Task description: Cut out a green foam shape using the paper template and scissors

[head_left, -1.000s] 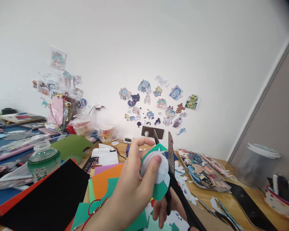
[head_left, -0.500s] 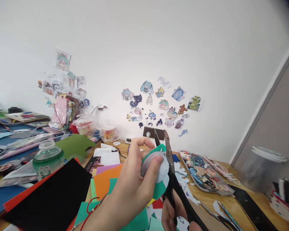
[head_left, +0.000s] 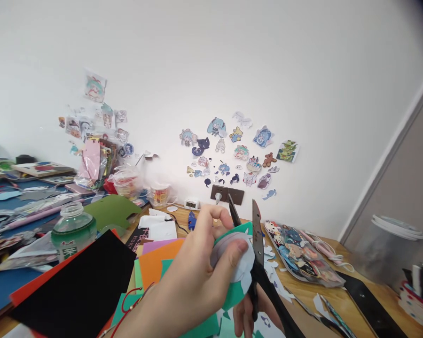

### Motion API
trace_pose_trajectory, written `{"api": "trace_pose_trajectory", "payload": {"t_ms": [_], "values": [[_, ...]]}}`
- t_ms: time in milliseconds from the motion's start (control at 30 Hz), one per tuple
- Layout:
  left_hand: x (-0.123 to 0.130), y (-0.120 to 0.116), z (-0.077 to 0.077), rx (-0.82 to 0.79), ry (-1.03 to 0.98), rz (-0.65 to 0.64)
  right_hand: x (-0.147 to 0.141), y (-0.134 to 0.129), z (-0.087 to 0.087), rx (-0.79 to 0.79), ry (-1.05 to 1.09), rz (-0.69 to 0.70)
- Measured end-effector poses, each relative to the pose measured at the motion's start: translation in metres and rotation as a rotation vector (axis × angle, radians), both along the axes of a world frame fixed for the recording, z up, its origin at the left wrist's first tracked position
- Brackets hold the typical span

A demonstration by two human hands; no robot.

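Scissors (head_left: pixel 259 270) gape, gripped in the right hand (head_left: pixel 246 313); the left hand (head_left: pixel 199 272) pinches a white paper cutout (head_left: pixel 244 271) against a green sheet (head_left: pixel 233 295).

Raised at center, a person's left hand (head_left: pixel 197 265) pinches firmly, thumb (head_left: pixel 231 265) pressed flat, index finger (head_left: pixel 213 216) arched above it, the forearm (head_left: pixel 144 312) slanting up from the bottom edge. The right hand (head_left: pixel 246 312), lower and partly hidden, curls its fingers close beside the left.
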State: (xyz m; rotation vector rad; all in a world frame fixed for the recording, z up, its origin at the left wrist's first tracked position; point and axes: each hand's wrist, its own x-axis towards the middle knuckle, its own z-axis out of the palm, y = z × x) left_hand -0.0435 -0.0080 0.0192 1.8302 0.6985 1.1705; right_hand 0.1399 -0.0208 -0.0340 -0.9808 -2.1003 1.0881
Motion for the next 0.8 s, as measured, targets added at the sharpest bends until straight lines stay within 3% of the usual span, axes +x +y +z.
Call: {"api": "trace_pose_trajectory", "payload": {"t_ms": [100,200,533,667,800], "values": [[-0.001,-0.002,-0.003,-0.011,-0.03,0.016,-0.006,0.0,0.004,-0.239,0.179,0.023],[-0.001,-0.001,-0.009,-0.005,-0.1,0.046,-0.01,-0.001,0.006,-0.3,0.17,-0.004],[-0.01,-0.003,-0.014,-0.006,-0.042,0.062,-0.002,-0.009,0.024,-0.207,-0.012,-0.023],[-0.011,-0.006,-0.009,-0.026,-0.02,0.031,-0.006,-0.011,0.025,-0.144,0.021,-0.053],[-0.006,-0.007,-0.009,-0.063,0.001,-0.008,-0.011,0.005,0.02,-0.041,0.12,-0.091]]}}
